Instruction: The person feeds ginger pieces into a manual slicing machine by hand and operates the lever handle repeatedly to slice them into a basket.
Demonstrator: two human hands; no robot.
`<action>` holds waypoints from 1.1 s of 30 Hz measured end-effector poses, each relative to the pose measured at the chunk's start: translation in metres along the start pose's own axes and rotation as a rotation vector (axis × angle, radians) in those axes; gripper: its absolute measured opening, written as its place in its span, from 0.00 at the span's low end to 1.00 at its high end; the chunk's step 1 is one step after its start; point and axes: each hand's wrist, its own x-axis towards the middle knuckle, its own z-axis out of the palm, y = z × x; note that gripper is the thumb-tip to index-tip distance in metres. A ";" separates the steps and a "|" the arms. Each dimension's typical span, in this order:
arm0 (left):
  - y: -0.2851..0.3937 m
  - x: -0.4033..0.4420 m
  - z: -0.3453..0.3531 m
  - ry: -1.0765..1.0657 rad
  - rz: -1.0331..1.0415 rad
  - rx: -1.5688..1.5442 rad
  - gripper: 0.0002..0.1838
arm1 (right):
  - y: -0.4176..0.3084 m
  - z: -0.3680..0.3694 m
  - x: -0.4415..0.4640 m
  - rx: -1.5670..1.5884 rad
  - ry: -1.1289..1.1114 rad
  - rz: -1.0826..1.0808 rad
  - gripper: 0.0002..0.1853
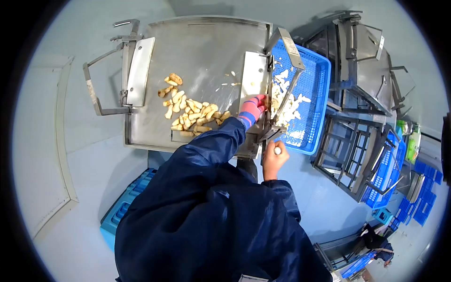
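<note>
My left hand (252,111), in a pink and blue striped glove, is closed at the edge of the white cutting board (253,75). Its fingers press on a mushroom (266,103), mostly hidden by the glove and the metal cutter. My bare right hand (274,161) is wrapped round the cutter handle (277,151), whose pale round end shows. The hinged metal cutter (291,91) stands over the board's right edge. To the left, a pile of whole pale-brown mushrooms (192,113) lies on the steel table (197,51). Cut pieces (289,110) lie beyond the blade.
A blue plastic basket (324,101) under the cutter's right side catches the cut pieces. A second cutter (138,70) is fixed at the table's left. More steel tables (371,61) stand to the right. A turquoise crate (112,221) sits at lower left. Another person (378,244) is at far lower right.
</note>
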 end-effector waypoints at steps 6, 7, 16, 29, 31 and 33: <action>-0.007 0.008 -0.002 -0.075 -0.010 0.090 0.22 | 0.056 0.007 -0.008 -0.072 -0.020 -0.092 0.14; -0.009 0.009 -0.001 -0.057 -0.001 0.112 0.22 | 0.045 0.006 -0.007 -0.037 -0.012 -0.068 0.14; 0.007 0.002 0.002 0.023 -0.041 0.203 0.20 | 0.057 0.010 -0.010 -0.079 -0.051 -0.041 0.13; -0.016 0.011 0.009 0.087 0.005 0.066 0.16 | -0.015 -0.003 0.002 -0.151 0.025 -0.147 0.14; -0.020 0.013 0.010 0.064 0.019 0.130 0.16 | -0.042 -0.009 0.011 -0.147 0.002 -0.146 0.14; -0.007 0.010 0.008 0.090 0.004 0.180 0.15 | -0.050 -0.008 0.013 -0.156 -0.011 -0.122 0.14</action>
